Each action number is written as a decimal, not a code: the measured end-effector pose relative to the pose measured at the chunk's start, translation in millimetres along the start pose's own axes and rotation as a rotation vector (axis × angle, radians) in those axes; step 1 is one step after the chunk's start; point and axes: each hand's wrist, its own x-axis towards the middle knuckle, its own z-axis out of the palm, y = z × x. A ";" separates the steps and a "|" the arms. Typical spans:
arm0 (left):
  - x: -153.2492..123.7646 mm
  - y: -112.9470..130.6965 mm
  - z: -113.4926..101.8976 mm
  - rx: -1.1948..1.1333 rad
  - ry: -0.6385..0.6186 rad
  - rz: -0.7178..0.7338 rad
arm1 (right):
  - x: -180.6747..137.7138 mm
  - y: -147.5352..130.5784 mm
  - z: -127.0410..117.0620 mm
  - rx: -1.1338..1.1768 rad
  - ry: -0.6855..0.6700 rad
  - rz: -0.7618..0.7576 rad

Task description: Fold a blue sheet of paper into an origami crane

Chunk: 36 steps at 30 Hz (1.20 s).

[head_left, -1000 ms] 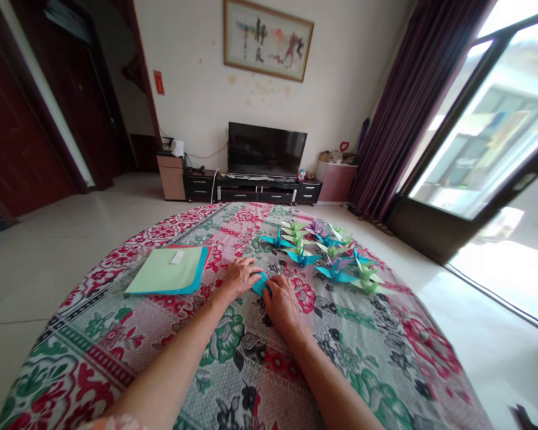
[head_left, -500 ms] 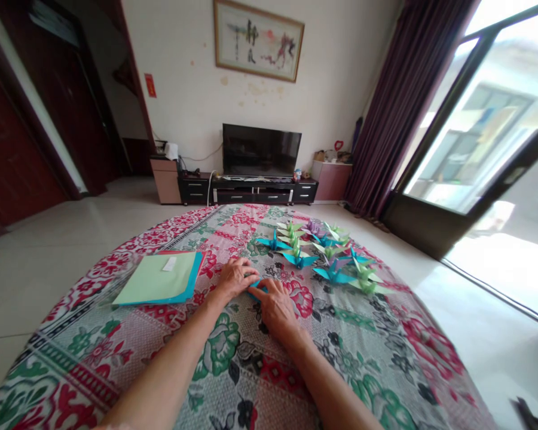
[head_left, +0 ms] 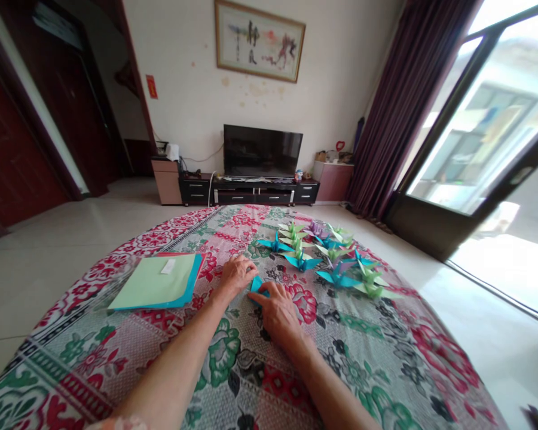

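A small piece of folded blue paper (head_left: 257, 284) lies on the patterned tablecloth, partly hidden by my hands. My right hand (head_left: 280, 310) is closed on its near right side, the thumb and forefinger pressing it to the table. At the paper's upper left edge is my left hand (head_left: 238, 273), fingers bent together in a pinch; the exact contact is hard to see. To the right stand several folded paper cranes, among them a blue crane (head_left: 302, 261), a green crane (head_left: 373, 290) and a purple crane (head_left: 316, 228).
A stack of square paper (head_left: 155, 283), pale green on top with blue and red beneath, lies to the left with a white slip (head_left: 168, 267) on it. The round table's cloth (head_left: 170, 364) hangs over its edge. Beyond stands a television (head_left: 262, 151) on a low cabinet.
My left hand has drawn slightly up from the paper, and more of the blue paper shows between my hands. My right hand stays at the paper. The cranes and stack have not been moved.
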 end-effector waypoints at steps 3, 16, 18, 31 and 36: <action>2.9 1.4 2.7 0.040 0.044 -0.056 | 0.0 0.5 1.1 0.000 0.006 -0.001; -20.7 13.3 -0.9 -0.012 -0.037 0.070 | 0.0 -1.3 2.9 0.065 0.153 0.121; -22.8 16.5 -1.7 0.020 -0.050 0.055 | 0.0 -0.6 4.8 0.055 0.173 0.144; -1.9 7.0 6.0 0.059 0.072 -0.031 | -0.4 -2.7 1.7 0.091 0.157 0.158; -4.0 11.9 -4.2 0.068 0.106 -0.132 | -0.3 0.0 7.7 0.072 0.251 0.197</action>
